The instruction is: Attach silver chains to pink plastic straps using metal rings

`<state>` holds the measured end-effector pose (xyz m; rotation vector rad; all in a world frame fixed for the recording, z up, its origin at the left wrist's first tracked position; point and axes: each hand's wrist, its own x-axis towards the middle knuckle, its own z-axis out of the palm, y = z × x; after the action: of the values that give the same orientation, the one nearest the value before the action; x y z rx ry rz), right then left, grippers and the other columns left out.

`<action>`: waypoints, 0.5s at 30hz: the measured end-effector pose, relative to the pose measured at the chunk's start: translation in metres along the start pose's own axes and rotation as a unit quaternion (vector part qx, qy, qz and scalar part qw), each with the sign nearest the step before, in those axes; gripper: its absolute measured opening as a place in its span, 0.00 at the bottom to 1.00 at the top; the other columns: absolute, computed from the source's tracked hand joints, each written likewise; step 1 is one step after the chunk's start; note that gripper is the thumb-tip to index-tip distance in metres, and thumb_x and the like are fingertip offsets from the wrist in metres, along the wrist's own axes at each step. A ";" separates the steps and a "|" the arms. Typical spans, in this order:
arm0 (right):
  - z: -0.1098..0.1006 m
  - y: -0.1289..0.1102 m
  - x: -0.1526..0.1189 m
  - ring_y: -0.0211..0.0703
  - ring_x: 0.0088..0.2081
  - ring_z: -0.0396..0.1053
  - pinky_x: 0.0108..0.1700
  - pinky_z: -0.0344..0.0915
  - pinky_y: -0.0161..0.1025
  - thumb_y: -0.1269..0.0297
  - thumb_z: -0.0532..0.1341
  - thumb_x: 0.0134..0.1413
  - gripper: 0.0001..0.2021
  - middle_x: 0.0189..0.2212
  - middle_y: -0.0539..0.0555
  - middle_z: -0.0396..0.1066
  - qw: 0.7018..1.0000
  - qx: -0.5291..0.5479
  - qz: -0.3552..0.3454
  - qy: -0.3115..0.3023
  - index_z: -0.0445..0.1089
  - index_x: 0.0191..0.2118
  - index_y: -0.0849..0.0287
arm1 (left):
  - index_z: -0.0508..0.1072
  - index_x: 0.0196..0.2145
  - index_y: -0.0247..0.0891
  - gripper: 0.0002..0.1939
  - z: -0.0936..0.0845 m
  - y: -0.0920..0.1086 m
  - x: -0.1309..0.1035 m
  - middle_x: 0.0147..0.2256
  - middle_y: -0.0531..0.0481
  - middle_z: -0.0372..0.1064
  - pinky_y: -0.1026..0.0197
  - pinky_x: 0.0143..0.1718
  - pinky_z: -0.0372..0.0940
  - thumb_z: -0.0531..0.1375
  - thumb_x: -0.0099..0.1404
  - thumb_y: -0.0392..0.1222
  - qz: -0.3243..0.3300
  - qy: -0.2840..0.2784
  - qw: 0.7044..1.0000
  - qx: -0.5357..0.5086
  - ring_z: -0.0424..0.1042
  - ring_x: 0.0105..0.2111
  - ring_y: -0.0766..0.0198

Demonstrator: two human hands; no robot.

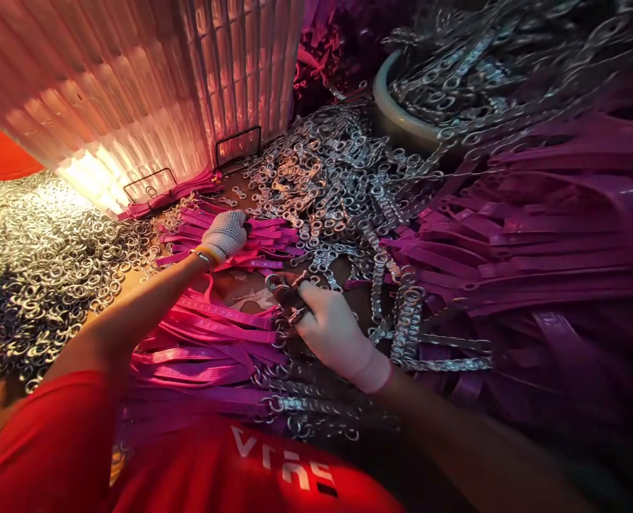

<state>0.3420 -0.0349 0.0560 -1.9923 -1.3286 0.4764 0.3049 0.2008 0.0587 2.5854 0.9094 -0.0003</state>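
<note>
My left hand, in a dotted pale glove with a yellow band at the wrist, rests on a bunch of pink straps. Its fingers are curled, and what lies under them is hidden. Lower and to the right, my right hand wears a plain white glove and grips a dark tool with metal parts. The tool is above the surface, beside more pink straps. Metal-link chains lie below the tool, at the ends of those straps.
Loose metal rings are heaped at the left. Metal links pile up behind my hands, near ribbed clear panels. A round tub full of chains stands at the back right, and purple straps cover the right side.
</note>
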 end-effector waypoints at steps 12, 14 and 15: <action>0.002 -0.001 0.010 0.47 0.36 0.69 0.38 0.61 0.38 0.76 0.50 0.46 0.16 0.33 0.58 0.75 0.999 0.000 -0.048 -0.003 0.72 0.37 0.61 | 0.75 0.38 0.34 0.17 -0.015 -0.013 -0.074 0.18 0.54 0.62 0.67 0.16 0.48 0.57 0.67 0.52 -0.062 -0.136 0.920 -0.363 0.54 0.14 0.72; 0.003 -0.009 0.011 0.46 0.32 0.67 0.34 0.57 0.38 0.75 0.52 0.45 0.13 0.31 0.58 0.74 0.996 -0.076 -0.051 -0.016 0.72 0.34 0.61 | 0.72 0.33 0.35 0.16 -0.020 -0.014 -0.110 0.17 0.56 0.58 0.68 0.14 0.45 0.58 0.65 0.53 -0.089 -0.179 0.871 -0.448 0.51 0.13 0.73; 0.003 -0.015 0.011 0.45 0.31 0.66 0.33 0.55 0.38 0.75 0.53 0.45 0.12 0.30 0.58 0.74 0.992 -0.114 -0.056 -0.026 0.72 0.33 0.61 | 0.70 0.31 0.35 0.16 -0.021 -0.013 -0.126 0.17 0.56 0.58 0.69 0.13 0.45 0.59 0.65 0.53 -0.101 -0.190 0.857 -0.469 0.51 0.13 0.74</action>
<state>0.3347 -0.0198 0.0650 -2.0857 -1.5779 0.3391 0.1952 0.1425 0.0894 1.5026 0.7537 -0.0972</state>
